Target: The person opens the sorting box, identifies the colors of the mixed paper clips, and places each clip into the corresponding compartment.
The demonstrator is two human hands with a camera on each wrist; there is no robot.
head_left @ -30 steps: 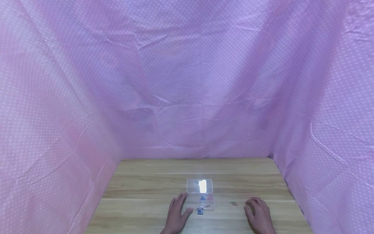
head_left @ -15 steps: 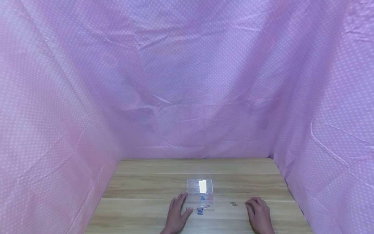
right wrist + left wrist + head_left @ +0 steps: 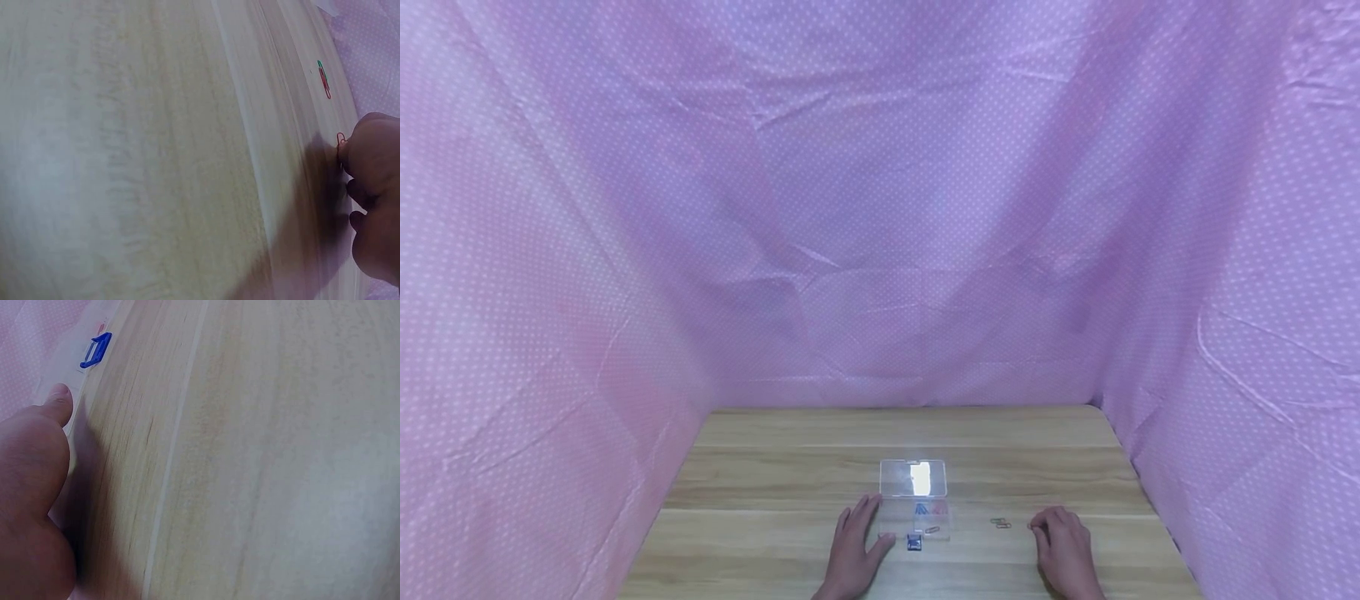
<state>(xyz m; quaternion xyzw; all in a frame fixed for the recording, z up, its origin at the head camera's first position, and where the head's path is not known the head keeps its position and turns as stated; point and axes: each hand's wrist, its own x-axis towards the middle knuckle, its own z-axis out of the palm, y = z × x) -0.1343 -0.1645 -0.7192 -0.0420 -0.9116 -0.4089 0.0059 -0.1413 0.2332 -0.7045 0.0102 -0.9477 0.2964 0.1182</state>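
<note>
A clear plastic compartment box (image 3: pixel 895 518) sits on the table with its lid (image 3: pixel 895 479) swung back. My left hand (image 3: pixel 852 550) holds its left end, index finger at the back corner and thumb (image 3: pixel 59 403) against the front edge. Blue paper clips (image 3: pixel 921 508), pinkish ones (image 3: pixel 938 507) and another clip (image 3: pixel 932 530) lie in separate compartments. A blue latch (image 3: pixel 97 351) is at the box's front. Right of the box, my right hand (image 3: pixel 1066 548) pinches a red paper clip (image 3: pixel 340 141) between thumb and index finger, low over the wood.
Between the box and my right hand lie a green paper clip (image 3: pixel 997 521) and a red one (image 3: pixel 1003 526), side by side. The wood-grain table (image 3: pixel 775 467) ends at pink dotted cloth (image 3: pixel 865 333) hanging at the back and both sides.
The right hand's fingers have closed together a little on the clip, near the same spot. The left hand and box stay in place.
</note>
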